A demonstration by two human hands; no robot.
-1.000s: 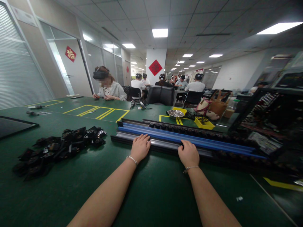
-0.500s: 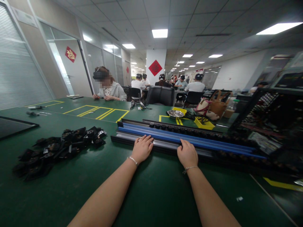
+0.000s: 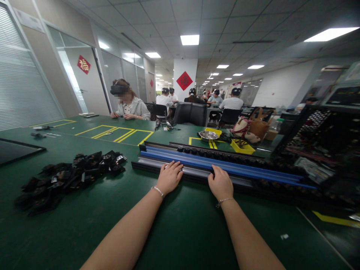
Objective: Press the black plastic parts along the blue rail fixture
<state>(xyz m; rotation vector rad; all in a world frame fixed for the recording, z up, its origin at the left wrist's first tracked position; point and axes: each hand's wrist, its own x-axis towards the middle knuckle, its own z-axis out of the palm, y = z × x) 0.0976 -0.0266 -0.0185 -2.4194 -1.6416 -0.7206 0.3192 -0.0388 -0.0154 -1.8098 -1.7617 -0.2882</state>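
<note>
A long rail assembly (image 3: pixel 194 159) lies across the green table, with a blue channel along its middle and a grey channel (image 3: pixel 152 163) at the near side, both edged in black. My left hand (image 3: pixel 169 177) rests over the near grey channel, fingers stretched out and slightly apart. Farther right along the same channel, my right hand (image 3: pixel 221 182) has its fingers curled inward against the rail. What lies under those fingers is hidden. Many small black parts (image 3: pixel 197 150) line the far side of the assembly.
To the left lies a pile of black parts (image 3: pixel 75 174), near a dark framed panel (image 3: pixel 17 152). Beyond the rails are a metal bowl (image 3: pixel 208 135) and a yellow tray (image 3: pixel 242 147). A black rack (image 3: pixel 312 135) stands at right. Across the table sits a person (image 3: pixel 132 107).
My right hand has slid slightly left along the near channel. My left hand and the rail assembly look almost unmoved.
</note>
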